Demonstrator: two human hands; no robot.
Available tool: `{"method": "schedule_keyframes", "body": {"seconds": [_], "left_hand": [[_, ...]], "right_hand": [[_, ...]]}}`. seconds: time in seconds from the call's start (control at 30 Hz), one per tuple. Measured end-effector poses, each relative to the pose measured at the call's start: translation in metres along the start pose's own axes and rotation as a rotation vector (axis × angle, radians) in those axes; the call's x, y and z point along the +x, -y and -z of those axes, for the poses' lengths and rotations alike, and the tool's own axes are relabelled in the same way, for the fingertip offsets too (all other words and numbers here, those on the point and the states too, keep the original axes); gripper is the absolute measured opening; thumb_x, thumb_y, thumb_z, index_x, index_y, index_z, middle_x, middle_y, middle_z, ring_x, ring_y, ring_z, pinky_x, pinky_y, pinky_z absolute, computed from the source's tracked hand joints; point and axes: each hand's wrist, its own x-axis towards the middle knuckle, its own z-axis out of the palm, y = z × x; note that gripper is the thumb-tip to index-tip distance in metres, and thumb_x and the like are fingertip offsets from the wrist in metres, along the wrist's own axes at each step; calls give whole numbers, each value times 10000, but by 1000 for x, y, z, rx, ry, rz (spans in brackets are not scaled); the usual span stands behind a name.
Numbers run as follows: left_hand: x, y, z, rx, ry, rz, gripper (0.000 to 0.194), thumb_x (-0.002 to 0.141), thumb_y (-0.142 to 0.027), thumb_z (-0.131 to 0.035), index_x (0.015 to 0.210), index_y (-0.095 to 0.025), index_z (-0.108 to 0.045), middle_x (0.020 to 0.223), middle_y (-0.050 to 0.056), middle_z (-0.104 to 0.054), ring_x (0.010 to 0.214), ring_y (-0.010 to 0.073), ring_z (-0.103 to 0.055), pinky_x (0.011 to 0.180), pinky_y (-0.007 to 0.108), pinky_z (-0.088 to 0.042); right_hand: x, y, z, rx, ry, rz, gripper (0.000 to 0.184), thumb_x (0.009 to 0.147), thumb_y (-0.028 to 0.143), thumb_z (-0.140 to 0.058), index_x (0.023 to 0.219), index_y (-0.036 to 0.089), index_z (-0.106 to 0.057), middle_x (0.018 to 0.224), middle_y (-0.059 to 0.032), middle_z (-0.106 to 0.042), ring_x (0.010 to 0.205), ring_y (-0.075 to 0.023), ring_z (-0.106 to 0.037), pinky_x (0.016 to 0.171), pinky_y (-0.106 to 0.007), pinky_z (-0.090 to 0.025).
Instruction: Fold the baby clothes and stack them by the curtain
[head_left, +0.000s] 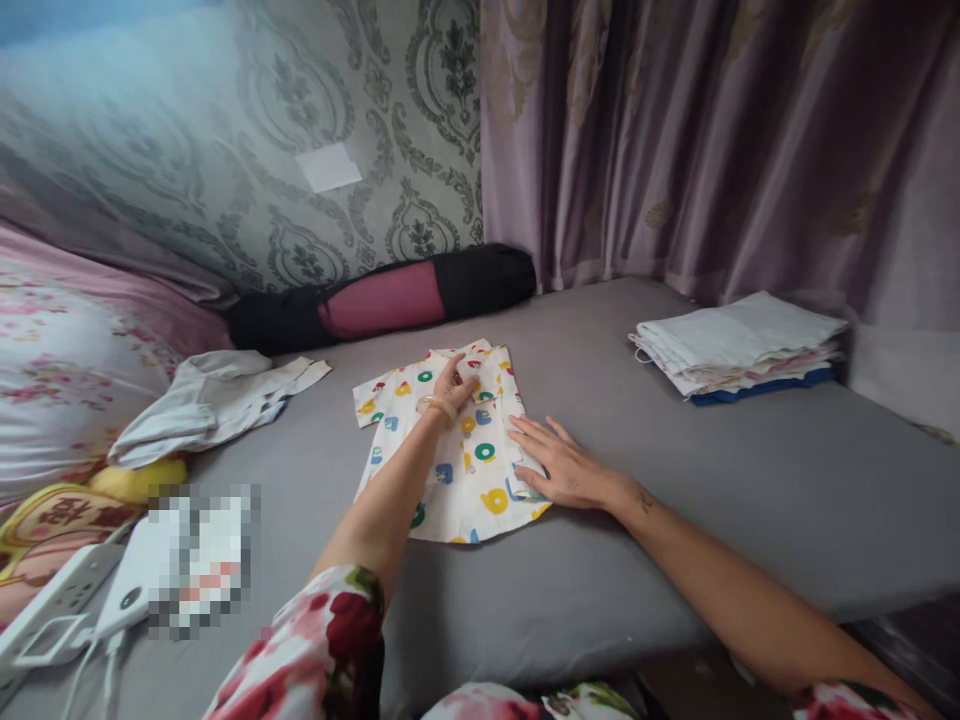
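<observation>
A small white short-sleeved shirt (431, 450) with coloured letter prints lies spread on the grey bed sheet, its collar pointing away from me. Near the collar, my left hand (453, 388) rests on the fabric with fingers apart, a bracelet at its wrist. My right hand (559, 463) lies flat along the shirt's right side, fingers spread, over an edge that looks folded inward. The right sleeve does not show sticking out; the left sleeve (369, 402) does. Neither hand grips anything.
Folded clothes (742, 340) are stacked at the right. A crumpled light garment (217, 400) lies left, beside a floral pillow (67, 370). A black and maroon long bag (390, 298) lines the wall. A power strip (64, 600) and white charger (142, 565) sit front left.
</observation>
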Motion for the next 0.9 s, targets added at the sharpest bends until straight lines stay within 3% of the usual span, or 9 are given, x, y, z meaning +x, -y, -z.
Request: {"method": "schedule_keyframes", "body": {"seconds": [0.17,0.37,0.67,0.9], "left_hand": [[3,6,0,139,42,-88,424,684,-248,-661,1104,-192,-664,1043,55,-544,864,183,-546,852,342,-470],[7,15,-6,204,21,-65,488,654,-225,-684,1141,-202,-648,1286,81,-491,1219,285,-451,1068,407,-344],[7,14,-8,278,55,-81,645,621,-327,-776,1222,-207,-576,1332,96,-493,1261,308,-427,1088,415,-324],[7,17,-11,300,66,-103,657,645,-299,-771,1255,-217,-541,1363,98,-477,1293,310,-410,1085,430,-339]], "right_hand": [[-1,6,-3,2,102,-3,664,945,556,-365,1487,173,-332,1576,-109,-210,1462,-235,-146,1187,-497,-60],[10,-1,-1,-1,54,-83,587,990,506,-213,1470,206,-368,1566,-84,-261,1451,-224,-194,1179,-510,-108],[53,-25,-9,-176,57,-165,630,983,479,-193,1513,144,-252,1581,-103,-193,1462,-231,-148,1171,-534,-96],[86,-30,-9,-233,27,-212,598,989,447,-202,1482,129,-317,1558,-115,-272,1439,-242,-221,1162,-520,-120]]}}
